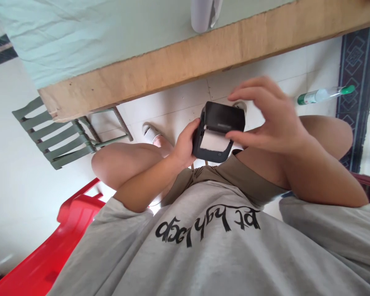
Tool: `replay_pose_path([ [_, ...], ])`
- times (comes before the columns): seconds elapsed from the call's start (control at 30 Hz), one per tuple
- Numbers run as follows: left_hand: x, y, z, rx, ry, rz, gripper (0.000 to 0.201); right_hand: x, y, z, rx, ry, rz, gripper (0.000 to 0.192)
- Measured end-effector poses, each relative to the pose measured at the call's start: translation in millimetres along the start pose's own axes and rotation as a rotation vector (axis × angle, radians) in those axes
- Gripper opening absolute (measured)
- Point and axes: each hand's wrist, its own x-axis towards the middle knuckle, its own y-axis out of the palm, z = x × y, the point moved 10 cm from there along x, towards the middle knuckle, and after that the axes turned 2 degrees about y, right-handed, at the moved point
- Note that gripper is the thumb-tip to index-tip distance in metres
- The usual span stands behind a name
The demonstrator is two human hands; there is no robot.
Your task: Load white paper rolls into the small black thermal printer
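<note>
Clamped around the left side of a small black printer (218, 132) by the left hand (183, 144), thumb on the near face, other fingers hidden behind the body. Held in the air above the lap, carried by no surface, below and short of the wooden front edge of the table (185, 65). Lid hinged up and open, white paper roll (215, 141) showing in the bay. Right hand (271, 117) arched over the right side of the lid, index finger on its top edge, thumb reaching in beside the paper, remaining fingers curled loose; closed on nothing, only touching. Best done, judging from this, by keeping the left grip firm and the body level so the roll sits square in the bay, and by pressing the lid evenly across its width, not at one corner. Both forearms drawn in close to the grey shirt (222, 246), elbows out, wrists bent inward toward the device.
</note>
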Motion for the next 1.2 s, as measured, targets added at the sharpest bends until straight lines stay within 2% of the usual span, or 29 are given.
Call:
replay_pose_path([
  [0.07, -1.5, 0.1, -0.7, 0.027, 0.018, 0.015, 0.026, -1.2, -23.3, -3.4, -0.122, 0.051, -0.190, 0.035],
  [0.13, -3.2, -0.9, -2.8, 0.051, 0.050, 0.021, 0.026, -6.7, -38.9, -9.0, -0.225, 0.139, -0.343, 0.026],
  [0.2, -4.1, -3.0, -4.2, 0.071, 0.072, 0.013, 0.031, -10.2, -36.5, -13.0, -0.262, 0.198, -0.358, 0.026],
  [0.37, -3.2, -3.8, -6.0, 0.103, 0.106, -0.003, 0.039, -6.1, 24.5, -7.8, -0.405, 0.145, 0.024, 0.036],
  [0.5, -3.1, -5.8, -8.2, 0.113, 0.130, -0.045, 0.034, -6.2, 61.0, -10.5, -0.450, 0.211, 0.298, 0.026],
  [0.67, -5.4, -7.2, -9.3, 0.166, 0.124, -0.068, 0.033, -8.7, 75.9, -19.7, -0.460, 0.405, 0.577, 0.032],
  [0.77, -4.0, -10.0, -8.1, 0.174, 0.127, -0.079, 0.035, -7.8, 68.8, -22.5, -0.307, 0.456, 0.607, 0.033],
  [0.87, 0.7, -18.3, -6.2, 0.123, 0.132, -0.123, 0.040, -6.4, 51.4, -24.1, 0.204, 0.538, 0.520, 0.037],
  [0.9, 2.4, -20.4, -5.8, 0.104, 0.133, -0.133, 0.041, -3.4, 41.4, -26.0, 0.417, 0.570, 0.438, 0.040],
  [0.97, 4.3, -21.8, -5.0, 0.085, 0.121, -0.138, 0.039, 6.0, 12.2, -38.4, 0.759, 0.616, 0.156, 0.045],
  [1.0, 4.3, -21.4, -5.1, 0.083, 0.115, -0.139, 0.036, 9.4, -3.9, -48.5, 0.856, 0.631, -0.013, 0.045],
  [1.07, 2.5, -19.1, -6.1, 0.083, 0.109, -0.141, 0.031, 11.9, -27.1, -68.8, 0.924, 0.668, -0.274, 0.045],
  [1.1, 1.2, -17.2, -6.4, 0.083, 0.106, -0.137, 0.029, 13.0, -33.3, -76.8, 0.917, 0.688, -0.345, 0.046],
  [1.17, -1.2, -12.9, -6.0, 0.079, 0.103, -0.117, 0.030, 18.5, -42.5, -85.5, 0.854, 0.693, -0.405, 0.047],
  [1.2, -2.1, -11.6, -5.3, 0.078, 0.100, -0.109, 0.031, 24.1, -50.1, -84.8, 0.803, 0.648, -0.429, 0.044],
])
